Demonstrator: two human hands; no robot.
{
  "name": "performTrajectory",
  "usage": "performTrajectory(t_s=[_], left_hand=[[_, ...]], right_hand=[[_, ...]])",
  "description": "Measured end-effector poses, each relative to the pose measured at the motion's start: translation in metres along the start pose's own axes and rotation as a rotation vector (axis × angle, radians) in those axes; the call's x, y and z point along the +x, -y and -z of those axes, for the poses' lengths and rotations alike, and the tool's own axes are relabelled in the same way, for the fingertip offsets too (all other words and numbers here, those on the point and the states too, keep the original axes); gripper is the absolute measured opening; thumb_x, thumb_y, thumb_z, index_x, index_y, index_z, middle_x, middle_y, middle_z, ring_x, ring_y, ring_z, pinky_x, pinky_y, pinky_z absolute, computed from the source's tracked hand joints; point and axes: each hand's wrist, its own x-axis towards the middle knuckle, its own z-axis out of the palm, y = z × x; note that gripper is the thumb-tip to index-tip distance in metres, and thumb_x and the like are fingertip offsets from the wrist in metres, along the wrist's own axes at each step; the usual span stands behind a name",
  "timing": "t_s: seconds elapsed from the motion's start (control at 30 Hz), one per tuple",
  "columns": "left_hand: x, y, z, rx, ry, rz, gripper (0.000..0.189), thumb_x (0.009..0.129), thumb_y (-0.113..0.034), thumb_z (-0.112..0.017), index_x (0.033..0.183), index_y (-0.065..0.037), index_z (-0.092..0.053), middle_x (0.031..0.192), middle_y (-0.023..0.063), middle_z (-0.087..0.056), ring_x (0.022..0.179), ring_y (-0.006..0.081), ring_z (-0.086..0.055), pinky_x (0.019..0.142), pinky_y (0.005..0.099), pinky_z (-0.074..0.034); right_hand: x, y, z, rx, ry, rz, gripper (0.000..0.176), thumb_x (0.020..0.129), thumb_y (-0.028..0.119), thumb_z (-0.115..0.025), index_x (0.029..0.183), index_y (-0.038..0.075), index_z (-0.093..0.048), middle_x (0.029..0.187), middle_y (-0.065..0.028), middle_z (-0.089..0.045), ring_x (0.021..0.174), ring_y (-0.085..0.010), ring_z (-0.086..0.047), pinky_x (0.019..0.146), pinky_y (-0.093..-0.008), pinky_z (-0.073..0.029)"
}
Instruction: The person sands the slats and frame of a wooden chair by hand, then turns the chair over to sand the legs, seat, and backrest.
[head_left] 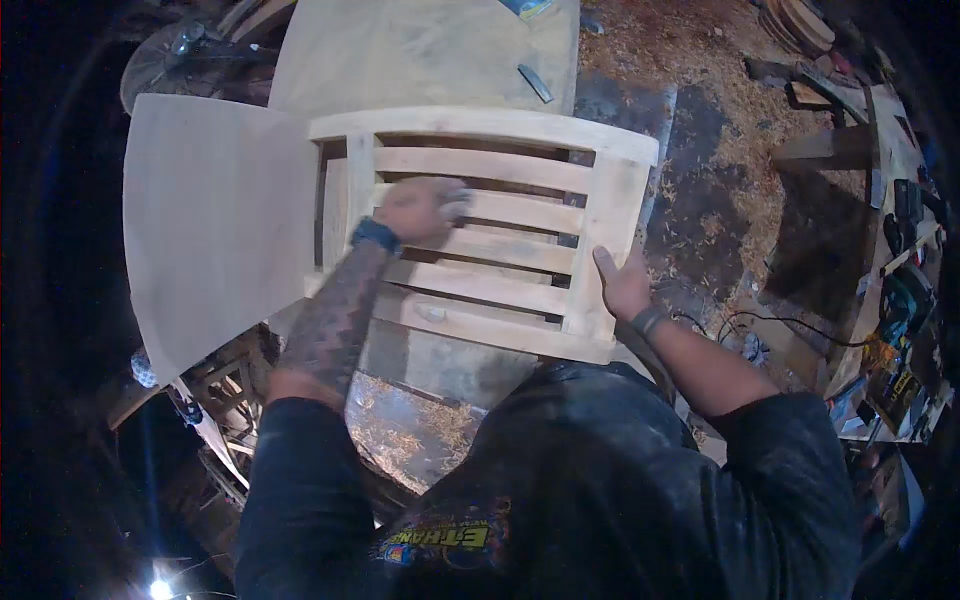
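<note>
Head view, left hand: the left hand [420, 208] is smeared with motion blur, fingers curled down on a slat [515, 212] of the slatted frame [480, 125]. There looks to be something pale under the fingers, but honestly I can't tell if it's clamped on a pad or just pressing bare.
Right hand: the right hand [622, 285] is spread flat, fingers apart, palm against the side rail [605, 225]. It grips nothing, it's just bracing.
Where the frame sits: right under both hands, lying flat in front of the person, top rail on the far side of the left hand.
Doing it well, imo: rub along the slat's length, not across, with even pressure. Lean on the bracing palm so the frame doesn't skate. Mind the knuckles in the gaps between slats.
Around it: a wide flat panel [215, 220] looks to butt against the frame on the outer side of the left hand. A big board [430, 55] lies beyond the hand with a small metal tool [535, 83] on it.
In the way: the inner upright [358, 170] just beside the left hand would cut a stroke short on that side. A cable [770, 320] and a cluttered bench [900, 300] lie out past the right hand, well apart. Shavings [700, 60] cover the floor.
</note>
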Motion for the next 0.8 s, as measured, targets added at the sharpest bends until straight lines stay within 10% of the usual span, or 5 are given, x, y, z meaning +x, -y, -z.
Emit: performTrajectory(t_s=[0.17, 0.33, 0.43, 0.57, 0.8], left_hand=[[0.021, -0.099, -0.021, -0.193, -0.083, -0.273, 0.043, 0.104, -0.038, -0.062, 0.137, -0.014, -0.074, 0.137, 0.0129, -0.074, 0.126, 0.0356, -0.069, 0.111, 0.0461, -0.054], [0.009, -0.028, -0.009, -0.081, 0.002, -0.11, 0.041, 0.104, -0.028, -0.059, 0.14, -0.013, -0.072, 0.135, 0.0152, -0.074, 0.124, 0.0341, -0.07, 0.11, 0.0483, -0.052], [0.024, -0.054, -0.057, -0.059, -0.275, -0.424, 0.041, 0.102, -0.026, -0.062, 0.141, -0.013, -0.071, 0.13, 0.0153, -0.075, 0.118, 0.0356, -0.07, 0.108, 0.0506, -0.052], [0.023, -0.138, -0.067, -0.039, -0.346, -0.348, 0.051, 0.095, -0.021, -0.067, 0.146, -0.015, -0.067, 0.14, 0.011, -0.069, 0.124, 0.0357, -0.061, 0.112, 0.0501, -0.046], [0.016, -0.106, -0.07, 0.109, -0.297, -0.308, 0.053, 0.095, -0.019, -0.066, 0.148, -0.018, -0.066, 0.148, 0.0112, -0.065, 0.133, 0.0382, -0.057, 0.12, 0.0506, -0.041]], right_hand=[[0.0, 0.006, 0.005, 0.033, 0.01, -0.019, 0.057, 0.103, 0.038, -0.075, 0.14, -0.001, -0.06, 0.135, -0.0343, -0.064, 0.121, -0.0469, -0.066, 0.11, -0.0519, -0.049], [0.0, 0.001, 0.004, -0.039, -0.012, -0.026, 0.057, 0.102, 0.039, -0.074, 0.142, 0.0, -0.06, 0.133, -0.0335, -0.064, 0.126, -0.0472, -0.063, 0.113, -0.0515, -0.047], [0.0, -0.003, -0.001, 0.006, 0.001, -0.032, 0.058, 0.103, 0.04, -0.074, 0.143, 0.001, -0.059, 0.132, -0.0331, -0.064, 0.129, -0.0469, -0.06, 0.114, -0.0513, -0.046], [0.0, 0.006, 0.006, -0.006, 0.025, -0.06, 0.058, 0.103, 0.04, -0.074, 0.144, 0.002, -0.059, 0.133, -0.0323, -0.064, 0.13, -0.0459, -0.059, 0.113, -0.0508, -0.047], [-0.001, 0.002, 0.002, 0.1, 0.011, -0.036, 0.059, 0.102, 0.041, -0.075, 0.144, 0.003, -0.058, 0.131, -0.0299, -0.068, 0.123, -0.0466, -0.063, 0.111, -0.0515, -0.048]])
